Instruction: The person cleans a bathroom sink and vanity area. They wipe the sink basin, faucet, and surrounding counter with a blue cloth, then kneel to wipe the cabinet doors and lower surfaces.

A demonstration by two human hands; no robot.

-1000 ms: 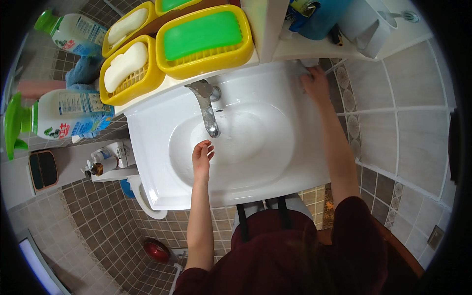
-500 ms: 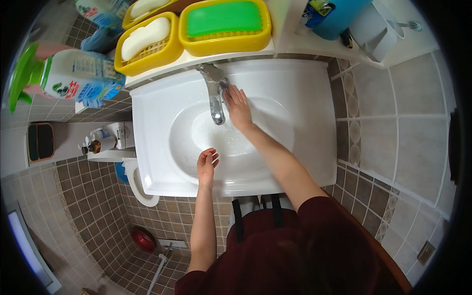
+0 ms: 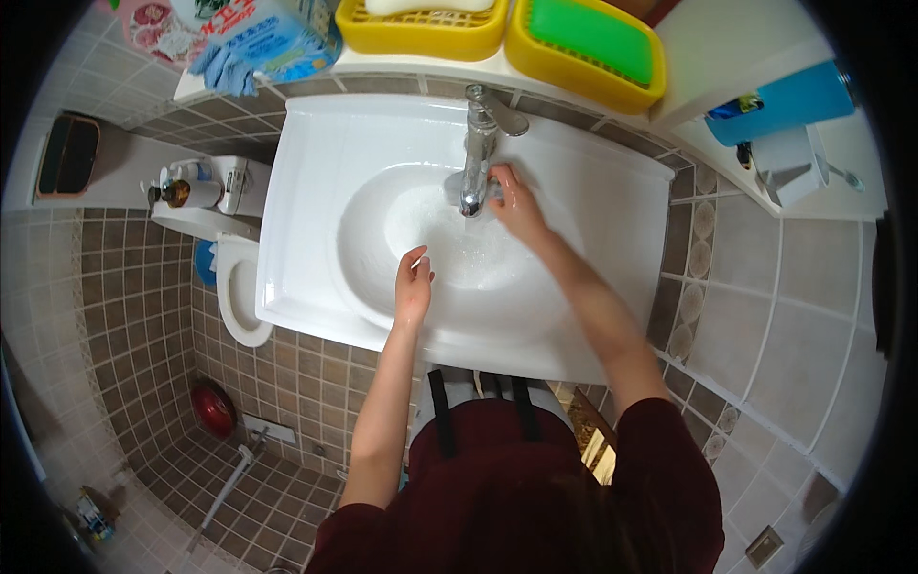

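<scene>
My right hand (image 3: 519, 208) is just right of the chrome faucet (image 3: 475, 153), wet, with its fingers bent toward the spout. Whether the fingertips touch the metal I cannot tell. It holds nothing that I can see. Over the near left part of the white washbasin (image 3: 368, 273) hovers my left hand (image 3: 414, 287), palm turned inward, fingers loosely curled and free of any object. Water in the bowl looks rippled below the spout. The faucet's lever (image 3: 505, 115) points to the right.
Behind the basin, a ledge carries a yellow soap dish (image 3: 426, 38) with white soap and a second with a green bar (image 3: 593, 38). A blue-and-white bottle (image 3: 277, 43) stands left of them. Right, a shelf holds a blue bottle (image 3: 803, 100) and white cup (image 3: 792, 167). A toilet (image 3: 232, 287) is left.
The view has shifted, so the faucet and soap dishes appear further right. My right hand has come down from beside the lever to beside the spout, its fingers more bent. My left hand remains over the bowl.
</scene>
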